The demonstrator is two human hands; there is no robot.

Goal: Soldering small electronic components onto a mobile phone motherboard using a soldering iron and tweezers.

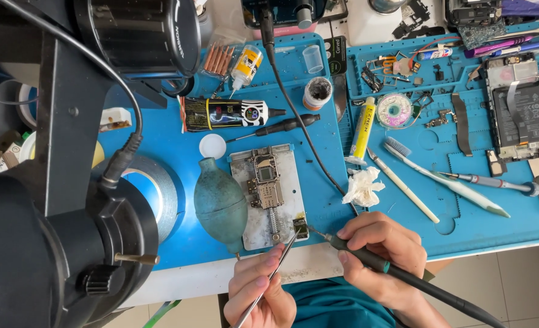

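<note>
Closest to my lens looms the black microscope (69,182), filling the left side. Below it I see my left hand (260,291) pinching metal tweezers (275,267) shut on a small chip (300,228) at the metal holder plate's (245,228) near corner. My right hand (382,252) wraps closed around a soldering iron (366,258), its tip touching that chip. Beside the plate lies a green rubber air blower (220,203) on the blue mat (318,194).
</note>
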